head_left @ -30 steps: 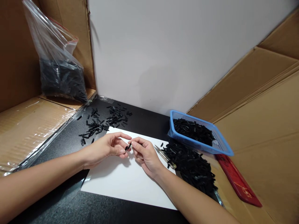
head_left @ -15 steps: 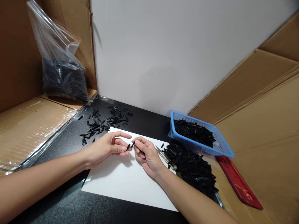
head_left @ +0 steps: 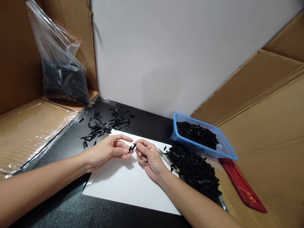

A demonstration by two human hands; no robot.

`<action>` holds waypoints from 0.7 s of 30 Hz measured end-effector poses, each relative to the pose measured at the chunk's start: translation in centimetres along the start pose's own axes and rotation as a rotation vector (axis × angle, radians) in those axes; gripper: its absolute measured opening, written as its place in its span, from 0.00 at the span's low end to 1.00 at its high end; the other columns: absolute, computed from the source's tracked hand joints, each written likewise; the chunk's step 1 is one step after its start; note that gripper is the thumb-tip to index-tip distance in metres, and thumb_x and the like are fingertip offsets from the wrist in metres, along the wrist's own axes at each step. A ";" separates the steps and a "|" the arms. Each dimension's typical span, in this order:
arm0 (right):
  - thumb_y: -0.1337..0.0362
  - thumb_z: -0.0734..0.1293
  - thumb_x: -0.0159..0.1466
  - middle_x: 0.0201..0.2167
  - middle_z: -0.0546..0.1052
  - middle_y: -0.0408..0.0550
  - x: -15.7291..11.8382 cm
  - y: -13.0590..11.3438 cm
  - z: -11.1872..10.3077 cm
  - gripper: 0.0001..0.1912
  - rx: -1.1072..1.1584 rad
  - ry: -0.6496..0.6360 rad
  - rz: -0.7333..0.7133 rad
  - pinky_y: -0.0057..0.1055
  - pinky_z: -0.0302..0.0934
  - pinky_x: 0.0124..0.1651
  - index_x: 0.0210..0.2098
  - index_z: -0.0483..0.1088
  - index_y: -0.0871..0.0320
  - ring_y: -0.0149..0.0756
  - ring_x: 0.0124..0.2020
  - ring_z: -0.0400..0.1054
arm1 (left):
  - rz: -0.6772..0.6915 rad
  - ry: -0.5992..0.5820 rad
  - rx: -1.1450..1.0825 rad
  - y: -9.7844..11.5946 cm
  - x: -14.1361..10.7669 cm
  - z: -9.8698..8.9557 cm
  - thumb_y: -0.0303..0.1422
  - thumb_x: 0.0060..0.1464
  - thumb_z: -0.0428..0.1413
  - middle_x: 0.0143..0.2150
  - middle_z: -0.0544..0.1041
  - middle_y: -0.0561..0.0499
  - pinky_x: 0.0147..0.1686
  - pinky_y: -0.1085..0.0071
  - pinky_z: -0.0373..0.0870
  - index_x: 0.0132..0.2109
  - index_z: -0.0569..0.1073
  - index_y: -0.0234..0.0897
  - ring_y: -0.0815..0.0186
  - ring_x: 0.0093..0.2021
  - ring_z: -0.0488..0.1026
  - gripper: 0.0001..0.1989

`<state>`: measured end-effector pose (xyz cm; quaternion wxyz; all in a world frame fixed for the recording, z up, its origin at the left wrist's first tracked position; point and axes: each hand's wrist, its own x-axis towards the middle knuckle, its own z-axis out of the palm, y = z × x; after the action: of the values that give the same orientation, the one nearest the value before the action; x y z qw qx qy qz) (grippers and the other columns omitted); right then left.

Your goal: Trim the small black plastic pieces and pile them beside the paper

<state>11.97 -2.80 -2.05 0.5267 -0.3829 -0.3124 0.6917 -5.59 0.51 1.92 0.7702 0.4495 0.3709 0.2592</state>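
Over a white sheet (head_left: pixel 128 186), my left hand (head_left: pixel 111 150) pinches a small black piece (head_left: pixel 130 148) between thumb and fingertips. Another slim black piece (head_left: pixel 134 146) is pinched in my right hand (head_left: pixel 149 158), its tip meeting or nearly meeting the first. The other fingers of my right hand are curled. Beside my right hand, a metal tool (head_left: pixel 168 159), perhaps scissors or tweezers, lies at the sheet's edge, partly against a large heap of black pieces (head_left: pixel 197 174).
A blue basket (head_left: pixel 228 148) holding black pieces stands behind the heap. Loose black pieces (head_left: pixel 96 130) lie scattered at the back left. A clear bag (head_left: pixel 64 79) of black material sits on cardboard (head_left: pixel 30 126). A red object (head_left: pixel 242 186) lies far right.
The two black pieces at my fingertips have come closer together, closing most of the gap between them. Both hands have otherwise hardly moved.
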 end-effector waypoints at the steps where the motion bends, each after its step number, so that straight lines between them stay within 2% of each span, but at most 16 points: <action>1: 0.59 0.75 0.51 0.15 0.61 0.34 0.0 0.0 0.0 0.12 -0.001 0.000 -0.001 0.21 0.32 0.16 0.31 0.73 0.60 0.20 0.15 0.41 | -0.002 -0.001 -0.005 0.0 0.0 0.0 0.25 0.45 0.64 0.29 0.77 0.54 0.39 0.72 0.67 0.44 0.73 0.35 0.71 0.30 0.74 0.17; 9: 0.59 0.75 0.50 0.15 0.62 0.35 -0.1 0.0 0.2 0.14 -0.027 0.011 0.008 0.21 0.32 0.16 0.29 0.72 0.60 0.20 0.14 0.42 | -0.003 0.007 -0.060 0.1 -0.1 0.3 0.29 0.50 0.62 0.30 0.76 0.53 0.40 0.72 0.67 0.44 0.73 0.34 0.72 0.31 0.72 0.13; 12: 0.59 0.76 0.49 0.14 0.61 0.34 -0.1 0.1 0.2 0.14 -0.051 0.015 -0.001 0.22 0.33 0.16 0.28 0.71 0.60 0.20 0.15 0.42 | -0.020 0.019 -0.055 0.1 -0.2 0.5 0.30 0.48 0.64 0.31 0.76 0.53 0.40 0.72 0.66 0.44 0.73 0.35 0.72 0.31 0.71 0.15; 21: 0.58 0.75 0.50 0.11 0.56 0.32 -0.2 0.2 0.4 0.13 -0.125 -0.040 -0.006 0.24 0.31 0.16 0.27 0.73 0.60 0.21 0.14 0.39 | -0.022 0.042 0.008 0.0 -0.3 0.9 0.32 0.47 0.63 0.26 0.73 0.55 0.34 0.72 0.63 0.43 0.73 0.34 0.71 0.28 0.68 0.15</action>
<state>11.56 -3.08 -2.01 0.4977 -0.4000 -0.3665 0.6767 -5.06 -0.19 2.29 0.7632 0.4429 0.3932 0.2585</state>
